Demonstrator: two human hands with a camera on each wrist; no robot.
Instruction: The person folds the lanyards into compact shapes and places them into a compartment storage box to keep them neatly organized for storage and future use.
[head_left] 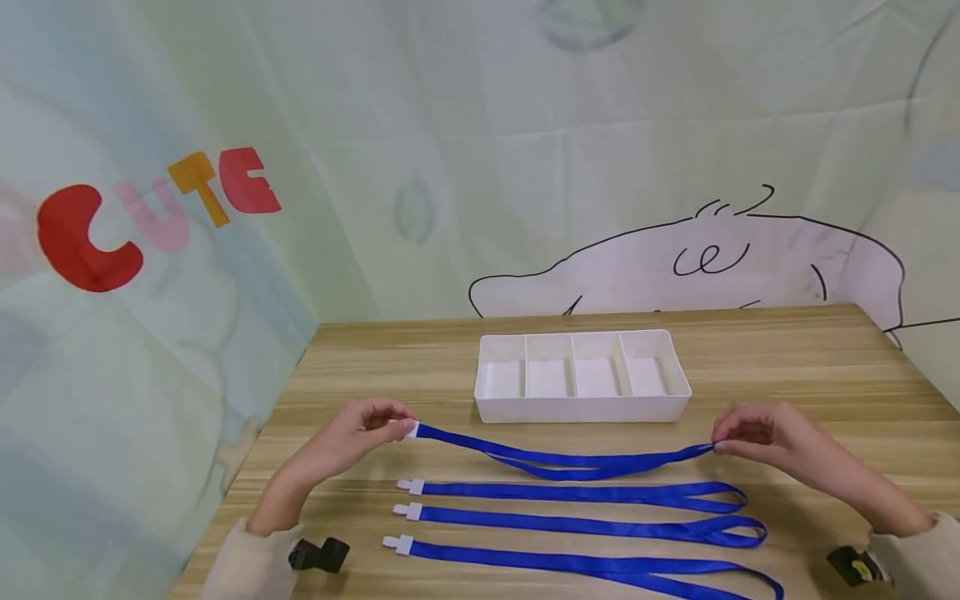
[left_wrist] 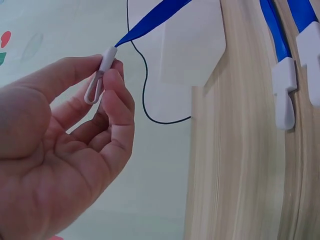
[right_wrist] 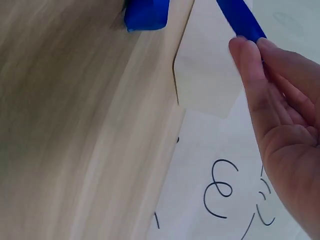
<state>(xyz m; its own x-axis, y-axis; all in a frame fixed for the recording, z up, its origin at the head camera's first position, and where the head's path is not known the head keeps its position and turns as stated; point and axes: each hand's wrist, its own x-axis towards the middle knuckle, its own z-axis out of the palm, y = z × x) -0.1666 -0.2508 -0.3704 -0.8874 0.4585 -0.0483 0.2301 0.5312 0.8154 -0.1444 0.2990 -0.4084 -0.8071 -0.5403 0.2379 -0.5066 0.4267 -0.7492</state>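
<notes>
A blue lanyard [head_left: 592, 461] stretches between both hands, sagging a little in the middle, in front of the white box. My left hand [head_left: 367, 433] pinches its white plastic clip [left_wrist: 106, 62] between thumb and fingers; the clip's loop end shows in the left wrist view. My right hand [head_left: 772, 437] pinches the far end of the strap loop, and the right wrist view shows the blue strap [right_wrist: 242, 17] leaving the fingertips. Nearer the front edge, three more blue lanyards lie side by side, the closest to the held one being a flat lanyard [head_left: 570, 492], clips to the left.
Behind the held lanyard stands a white box [head_left: 581, 409] with several compartments, on the wooden table [head_left: 397, 367]. A printed cloth [head_left: 420, 125] hangs behind and left of the table. Small black devices [head_left: 320, 555] sit by both wrists.
</notes>
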